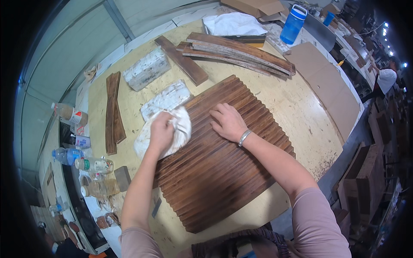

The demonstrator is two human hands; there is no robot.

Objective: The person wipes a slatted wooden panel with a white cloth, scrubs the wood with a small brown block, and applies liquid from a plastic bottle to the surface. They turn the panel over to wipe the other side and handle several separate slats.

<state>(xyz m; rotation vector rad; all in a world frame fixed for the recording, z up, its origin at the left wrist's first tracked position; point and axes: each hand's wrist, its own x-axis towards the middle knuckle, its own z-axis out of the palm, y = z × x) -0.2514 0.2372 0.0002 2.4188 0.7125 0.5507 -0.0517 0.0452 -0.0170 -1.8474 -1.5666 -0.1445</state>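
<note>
A dark brown panel of ridged wooden strips (219, 167) lies aslant on the table before me. My left hand (162, 132) is closed on a bunched white cloth (183, 124) at the panel's left edge; part of the cloth hangs past that edge. On the panel's upper middle rests my right hand (228, 122), fingers apart and slightly bent, with a silver bangle at the wrist. Just beyond the cloth sits a white-wrapped block (167, 98), and a second wrapped block (147, 69) stands farther back.
Loose brown wooden strips lie at the left (112, 114) and in a stack at the back (241, 53). Several bottles (94, 165) line the left edge. A blue water bottle (294, 25) stands far right, near flat cardboard (325, 86). Another person (386, 79) is at the far right.
</note>
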